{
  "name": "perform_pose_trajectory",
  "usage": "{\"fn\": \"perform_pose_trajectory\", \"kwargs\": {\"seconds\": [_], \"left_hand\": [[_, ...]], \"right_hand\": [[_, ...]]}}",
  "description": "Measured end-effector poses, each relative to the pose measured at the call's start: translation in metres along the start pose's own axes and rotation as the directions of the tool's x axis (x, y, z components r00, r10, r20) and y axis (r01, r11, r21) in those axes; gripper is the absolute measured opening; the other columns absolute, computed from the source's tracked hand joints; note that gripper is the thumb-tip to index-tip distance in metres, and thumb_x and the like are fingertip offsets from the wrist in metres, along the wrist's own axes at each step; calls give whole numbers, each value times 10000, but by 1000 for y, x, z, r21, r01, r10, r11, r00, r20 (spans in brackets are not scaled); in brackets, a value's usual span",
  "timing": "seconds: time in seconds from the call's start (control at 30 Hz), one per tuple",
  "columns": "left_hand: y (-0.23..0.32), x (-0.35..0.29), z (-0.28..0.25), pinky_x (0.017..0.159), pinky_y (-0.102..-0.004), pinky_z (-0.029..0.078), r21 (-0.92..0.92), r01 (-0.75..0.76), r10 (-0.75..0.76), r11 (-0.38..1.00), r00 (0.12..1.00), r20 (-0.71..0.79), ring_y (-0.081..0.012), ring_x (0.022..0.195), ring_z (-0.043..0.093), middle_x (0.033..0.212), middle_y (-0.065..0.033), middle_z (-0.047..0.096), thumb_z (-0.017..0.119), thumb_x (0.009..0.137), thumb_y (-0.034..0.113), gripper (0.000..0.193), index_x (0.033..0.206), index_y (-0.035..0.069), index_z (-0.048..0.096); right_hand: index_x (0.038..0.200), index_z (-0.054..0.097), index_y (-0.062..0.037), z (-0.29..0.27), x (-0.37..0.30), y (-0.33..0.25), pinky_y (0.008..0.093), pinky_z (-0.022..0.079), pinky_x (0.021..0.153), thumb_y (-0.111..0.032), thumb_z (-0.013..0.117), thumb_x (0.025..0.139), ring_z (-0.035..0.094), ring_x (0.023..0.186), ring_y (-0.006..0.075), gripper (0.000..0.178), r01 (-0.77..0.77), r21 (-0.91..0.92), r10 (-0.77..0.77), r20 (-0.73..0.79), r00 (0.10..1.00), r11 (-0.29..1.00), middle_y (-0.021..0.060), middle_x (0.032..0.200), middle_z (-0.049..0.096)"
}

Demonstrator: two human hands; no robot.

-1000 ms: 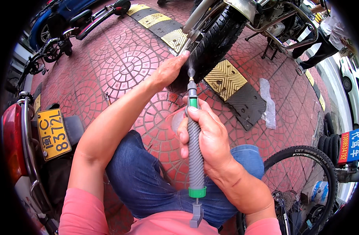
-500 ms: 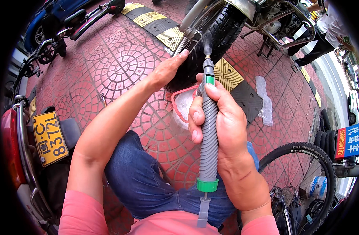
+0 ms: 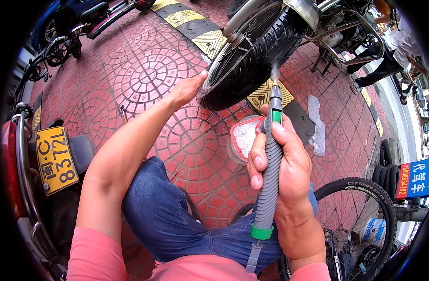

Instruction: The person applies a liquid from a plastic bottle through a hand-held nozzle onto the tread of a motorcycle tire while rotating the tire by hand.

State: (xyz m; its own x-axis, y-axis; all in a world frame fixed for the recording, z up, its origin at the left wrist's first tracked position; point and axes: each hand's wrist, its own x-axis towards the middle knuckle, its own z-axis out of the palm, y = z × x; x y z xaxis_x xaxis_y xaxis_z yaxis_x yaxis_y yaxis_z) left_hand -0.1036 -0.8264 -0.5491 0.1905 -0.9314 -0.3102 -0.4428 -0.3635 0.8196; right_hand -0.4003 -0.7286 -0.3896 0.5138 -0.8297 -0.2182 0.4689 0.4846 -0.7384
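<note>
My right hand (image 3: 291, 164) is wrapped around a grey ribbed hand-pump sprayer (image 3: 267, 201) with green parts. Mist leaves its brass nozzle toward the tread of a black motorcycle tyre (image 3: 252, 70). Under the sprayer shows a clear plastic container (image 3: 245, 138) with a red edge and whitish contents; how they join is hidden behind my hand. My left hand (image 3: 188, 89) reaches to the wheel's left side with an extended finger at the tyre's edge. Its other fingers are partly hidden, and it holds nothing visible.
A parked motorcycle's rear with a yellow plate (image 3: 57, 160) stands at left, a bicycle wheel (image 3: 385, 206) at lower right. Yellow-and-black ramps (image 3: 186, 18) lie on the red paving. A crumpled translucent sheet (image 3: 316, 124) lies right of the tyre. A person (image 3: 371, 77) stands far right.
The sprayer and the container beneath it have shifted right and slightly down in view. My left hand has moved from over the wheel's side to its outer left edge.
</note>
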Motion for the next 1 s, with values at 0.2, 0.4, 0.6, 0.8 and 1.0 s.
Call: {"fn": "perform_pose_trajectory", "kwargs": {"seconds": [0.2, 0.4, 0.6, 0.8, 1.0], "left_hand": [[-3, 3, 0, 1179, -417, 379, 67, -32, 31, 997, 999, 22, -355, 1409, 531, 1479, -270, 590, 390, 1031, 748, 926, 1440, -60, 586], [-30, 36, 12, 1111, -438, 430, 107, -5, 0, 994, 999, 45, -394, 1322, 594, 1373, -286, 651, 414, 1056, 670, 816, 1354, -54, 644], [-7, 24, 19, 742, -391, 449, -105, 218, -217, 970, 976, 17, -217, 906, 572, 1044, -85, 673, 567, 1035, 542, 550, 1214, 46, 722], [-34, 39, 19, 656, -351, 401, -197, 418, -417, 887, 908, 52, -124, 719, 504, 895, 8, 625, 637, 967, 480, 331, 969, 155, 702], [-35, 41, 24, 736, -443, 465, -136, 395, -385, 909, 918, 95, -212, 812, 566, 978, -46, 699, 595, 995, 483, 406, 1036, 113, 756]], "right_hand": [[1497, 346, 9, -7, -9, 27, 311, 493, 431, -232, 385, 1111, 552, 429, 223, 456, -224, -93, 217, -79, 973, 970, 126, 663, 592], [1453, 399, -27, -18, -14, 69, 302, 488, 427, -285, 456, 1109, 564, 425, 208, 433, -412, -120, 405, -81, 911, 903, 109, 682, 611], [1432, 413, -68, -22, -20, 78, 286, 460, 393, -371, 512, 1102, 540, 409, 161, 460, -502, -136, 497, -71, 865, 854, 73, 672, 598], [1457, 398, -58, -24, -21, 83, 278, 446, 394, -393, 580, 1078, 531, 419, 133, 538, -504, -232, 501, -76, 862, 832, 54, 673, 590], [1461, 373, 15, -35, -16, 99, 277, 469, 414, -388, 614, 1061, 551, 479, 116, 617, -406, -347, 398, -99, 912, 845, 48, 703, 587]]}}
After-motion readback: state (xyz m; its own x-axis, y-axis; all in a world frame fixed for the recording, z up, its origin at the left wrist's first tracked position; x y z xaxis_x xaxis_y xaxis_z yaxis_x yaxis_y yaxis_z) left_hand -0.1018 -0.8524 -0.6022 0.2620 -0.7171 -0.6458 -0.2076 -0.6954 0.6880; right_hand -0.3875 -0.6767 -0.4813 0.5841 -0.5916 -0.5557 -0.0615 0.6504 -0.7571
